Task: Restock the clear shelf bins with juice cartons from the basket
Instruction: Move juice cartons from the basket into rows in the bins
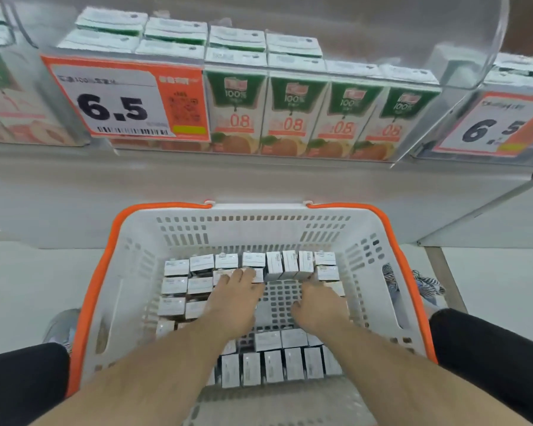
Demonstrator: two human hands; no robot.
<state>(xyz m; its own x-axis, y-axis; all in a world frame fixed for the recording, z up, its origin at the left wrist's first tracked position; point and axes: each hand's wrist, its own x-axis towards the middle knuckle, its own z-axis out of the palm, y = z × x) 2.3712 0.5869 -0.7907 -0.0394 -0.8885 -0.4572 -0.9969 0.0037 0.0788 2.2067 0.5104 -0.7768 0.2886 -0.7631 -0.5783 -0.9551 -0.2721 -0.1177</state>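
Note:
A white basket with an orange rim (103, 272) stands on the floor below me, with several juice cartons (273, 365) upright inside it, grey tops up. Both my hands reach down into it. My left hand (233, 301) lies with straight fingers on the tops of the cartons in the far-left group (201, 262). My right hand (316, 304) reaches toward cartons at the far right (326, 272); its fingertips are hidden, its thumb spread. Above, a clear shelf bin (462, 87) holds rows of green, white and orange cartons (293, 113).
An orange price tag reading 6.5 (114, 106) covers the bin's left front. Neighbouring clear bins sit at the left (13, 103) and right (490, 127). My knees in black (490, 348) flank the basket. A striped cloth (428, 284) lies to its right.

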